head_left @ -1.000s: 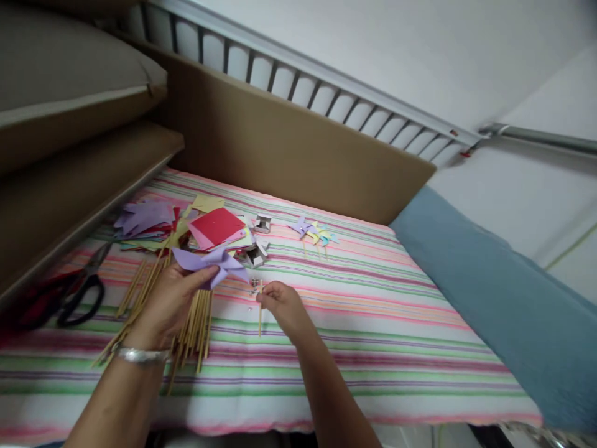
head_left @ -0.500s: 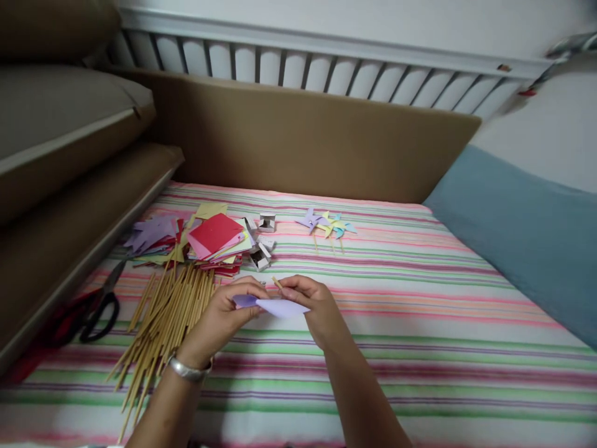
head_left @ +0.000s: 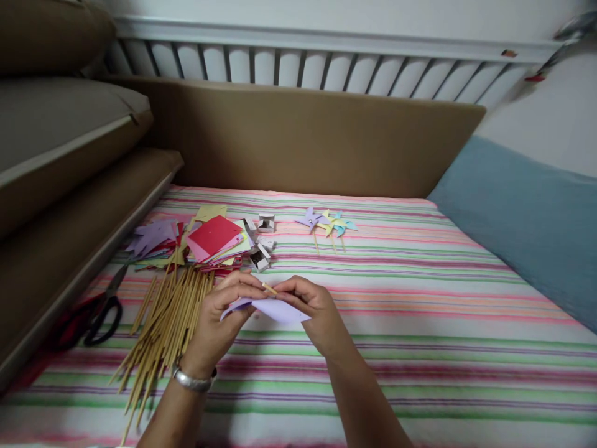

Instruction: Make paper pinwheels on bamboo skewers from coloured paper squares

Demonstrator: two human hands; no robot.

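Note:
Above the striped cloth, my left hand (head_left: 219, 311) is closed on a purple paper (head_left: 280, 310), which has curled edges. My right hand (head_left: 319, 311) pinches a thin wooden stick (head_left: 269, 289) whose end pokes out behind the paper. The stick's end lies close to my left fingertips; whether they touch it cannot be made out. Most of the stick is hidden. To the left of my left hand lies a heap of wooden sticks (head_left: 172, 317). Farther off, a purple pinwheel (head_left: 310, 219), a yellow pinwheel (head_left: 326, 223) and a blue pinwheel (head_left: 344, 223) lie side by side.
Square colored papers (head_left: 215, 234) are piled behind the sticks, with purple cut pieces (head_left: 152, 236) beside them. Small white boxes (head_left: 260, 257) stand near the pile. Black-handled scissors (head_left: 105, 317) lie at left. Cushions (head_left: 69, 124), a brown panel (head_left: 298, 137) and a blue panel (head_left: 522, 224) border the cloth.
The stick's end has moved slightly left, toward my left fingers, and lies more level. My left fingers have come up over the paper, which is tilted a little differently.

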